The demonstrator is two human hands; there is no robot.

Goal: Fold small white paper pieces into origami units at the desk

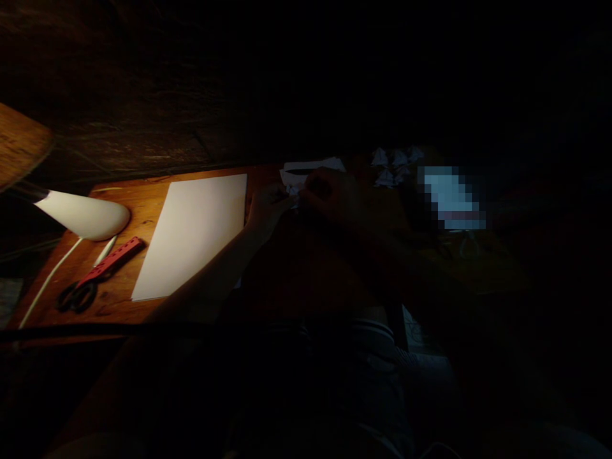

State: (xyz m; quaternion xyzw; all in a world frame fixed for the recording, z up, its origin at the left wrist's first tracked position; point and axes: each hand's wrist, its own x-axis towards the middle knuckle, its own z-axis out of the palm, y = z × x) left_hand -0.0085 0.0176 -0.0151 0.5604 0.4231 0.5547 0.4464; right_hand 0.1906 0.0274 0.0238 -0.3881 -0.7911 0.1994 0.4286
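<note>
Past a black cable [95, 329] and striped-hem shorts [368, 357] at the near side, holds a small folded white paper [293, 189] between narrowed fingertips of left hand [264, 203] and right hand [333, 192], at the far middle of the wooden table [115, 309], just nearer than loose paper sheets [332, 164] and left of folded paper shapes [384, 177]. Looks light, thin and crisp, probably easy to crease or crush, so best pinched gently along its edges, never squeezed. Too dark to make out the individual folds.
</note>
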